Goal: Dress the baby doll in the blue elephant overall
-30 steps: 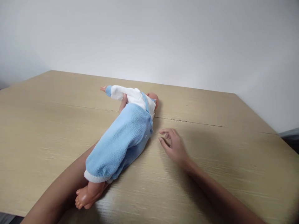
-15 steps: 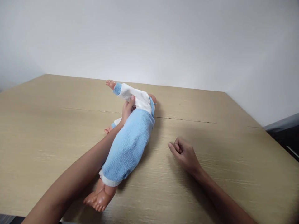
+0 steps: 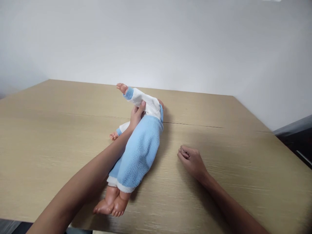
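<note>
Your left hand (image 3: 136, 117) is clamped on the baby doll (image 3: 148, 131) by its upper torso, feet (image 3: 118, 206) nearer you; right hand (image 3: 191, 159) balled up, apart. Probably light, grippy fleece (image 3: 138, 162), stiffish limbs, so torso's ideal imo.

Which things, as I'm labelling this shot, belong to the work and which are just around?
In the work:
doll
left hand, gripping its torso

Just around:
table under the doll
wall behind
dark object at right edge, unclear what
</note>
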Tool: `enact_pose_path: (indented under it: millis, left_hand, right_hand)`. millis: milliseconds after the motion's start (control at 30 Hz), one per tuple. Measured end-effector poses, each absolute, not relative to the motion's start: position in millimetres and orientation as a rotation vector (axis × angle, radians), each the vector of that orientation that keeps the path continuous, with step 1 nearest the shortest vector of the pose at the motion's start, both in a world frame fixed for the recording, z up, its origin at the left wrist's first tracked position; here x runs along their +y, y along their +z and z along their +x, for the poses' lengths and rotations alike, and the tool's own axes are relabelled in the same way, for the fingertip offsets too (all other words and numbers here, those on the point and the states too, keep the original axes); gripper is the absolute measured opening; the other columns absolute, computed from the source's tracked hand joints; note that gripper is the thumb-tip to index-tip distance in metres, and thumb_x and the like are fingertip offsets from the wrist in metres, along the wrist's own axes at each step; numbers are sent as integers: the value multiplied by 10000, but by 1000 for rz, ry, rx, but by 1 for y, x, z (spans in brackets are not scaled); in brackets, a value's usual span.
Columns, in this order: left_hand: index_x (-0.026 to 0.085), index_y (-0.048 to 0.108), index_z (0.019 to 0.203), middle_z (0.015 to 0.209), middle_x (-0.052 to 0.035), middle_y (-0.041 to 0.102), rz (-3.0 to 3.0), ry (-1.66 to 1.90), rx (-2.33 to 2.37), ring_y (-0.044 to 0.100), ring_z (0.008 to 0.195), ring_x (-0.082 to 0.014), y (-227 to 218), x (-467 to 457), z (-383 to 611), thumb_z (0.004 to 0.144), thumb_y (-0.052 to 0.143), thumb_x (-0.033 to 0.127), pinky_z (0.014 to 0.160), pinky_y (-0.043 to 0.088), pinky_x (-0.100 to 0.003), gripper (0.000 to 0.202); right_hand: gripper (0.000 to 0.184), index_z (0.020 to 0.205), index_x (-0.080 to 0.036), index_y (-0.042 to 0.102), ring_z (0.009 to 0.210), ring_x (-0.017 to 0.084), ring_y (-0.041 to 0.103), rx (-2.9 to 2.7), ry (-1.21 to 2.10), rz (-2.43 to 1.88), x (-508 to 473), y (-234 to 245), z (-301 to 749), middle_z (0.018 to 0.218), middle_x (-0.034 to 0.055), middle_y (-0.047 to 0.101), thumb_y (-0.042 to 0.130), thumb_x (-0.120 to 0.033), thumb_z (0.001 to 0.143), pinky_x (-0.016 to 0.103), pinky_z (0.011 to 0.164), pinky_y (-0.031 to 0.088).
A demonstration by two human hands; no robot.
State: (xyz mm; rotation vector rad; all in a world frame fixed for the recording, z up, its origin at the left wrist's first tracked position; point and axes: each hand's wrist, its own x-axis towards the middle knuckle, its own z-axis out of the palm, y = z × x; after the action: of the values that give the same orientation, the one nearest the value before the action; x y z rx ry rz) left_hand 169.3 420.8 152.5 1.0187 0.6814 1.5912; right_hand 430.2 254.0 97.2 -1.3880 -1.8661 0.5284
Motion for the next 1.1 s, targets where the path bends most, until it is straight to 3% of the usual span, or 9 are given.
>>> enact_pose_path:
  millis: [200, 500, 667, 733, 800, 867, 967, 1033, 1100]
  left_hand:
    - [193, 751, 1064, 963, -41, 804, 983, 1601, 638, 772, 989, -249, 151, 419, 179, 748, 967, 639, 894, 580, -343, 587]
    - [183, 744, 1135, 1075, -62, 803, 1153, 1554, 670, 735, 1096, -250, 151, 412, 191, 884, 867, 597, 1023, 547, -365, 499]
    - [199, 708, 1194, 1201, -93, 787, 1411, 1493, 772, 710, 1157, -279, 154, 405, 205, 942, 780, 622, 1049, 526, -404, 498]
    - [209, 704, 1146, 1197, -100, 779, 1587, 1461, 808, 704, 1143, -289, 157, 402, 211, 977, 737, 603, 1042, 525, -420, 430]
    - [206, 694, 1128, 1186, -111, 770, 1782, 1407, 825, 698, 1131, -299, 158, 400, 219, 1002, 703, 572, 1042, 522, -435, 387]
    - [187, 677, 1164, 1194, -130, 759, 1981, 1336, 822, 689, 1130, -308, 158, 400, 226, 1015, 675, 523, 1037, 520, -447, 368]
    - [156, 658, 1209, 1215, -166, 746, 2294, 1174, 849, 676, 1116, -329, 155, 399, 239, 1020, 633, 443, 1012, 522, -474, 345]
    - [142, 658, 1247, 1230, -183, 738, 2485, 1021, 896, 665, 1127, -354, 155, 397, 246, 1006, 642, 417, 1024, 514, -507, 366]
    - [144, 653, 1309, 1266, -183, 725, 2612, 876, 911, 655, 1172, -372, 156, 392, 252, 996, 673, 426, 1061, 501, -532, 422]
  right_hand:
    - [359, 716, -278, 209, 572, 129, 332, -1869, 542, -1382, 255, 95, 433, 612, -74, 345, 503, -140, 868, 306, 598, 272]
    - [389, 688, -268, 232, 585, 135, 329, -1813, 620, -1379, 253, 100, 430, 609, -70, 342, 565, -142, 845, 316, 614, 261]
    - [479, 675, -267, 279, 593, 138, 306, -1647, 688, -1387, 257, 103, 430, 628, -75, 291, 650, -329, 971, 306, 613, 294]
    - [465, 699, -270, 369, 615, 155, 394, -1565, 749, -1372, 263, 104, 434, 646, -60, 376, 639, -475, 1018, 303, 633, 378]
    - [412, 807, -268, 517, 698, 191, 563, -1484, 849, -1340, 270, 106, 441, 754, -5, 566, 567, -598, 1048, 326, 696, 503]
    - [416, 1015, -272, 623, 868, 239, 713, -1336, 1041, -1288, 277, 111, 450, 1031, 78, 727, 502, -668, 1054, 383, 792, 600]
    - [497, 1238, -320, 643, 1099, 283, 785, -1080, 1347, -1197, 287, 123, 463, 1374, 120, 749, 454, -732, 1035, 471, 932, 639]
    - [560, 1225, -320, 676, 1151, 302, 795, -1020, 1441, -1168, 291, 133, 469, 1394, 136, 769, 429, -777, 1015, 518, 993, 626]
    - [648, 1149, -260, 735, 1076, 320, 819, -1036, 1364, -1210, 293, 142, 475, 1275, 181, 812, 397, -796, 1014, 527, 936, 628]
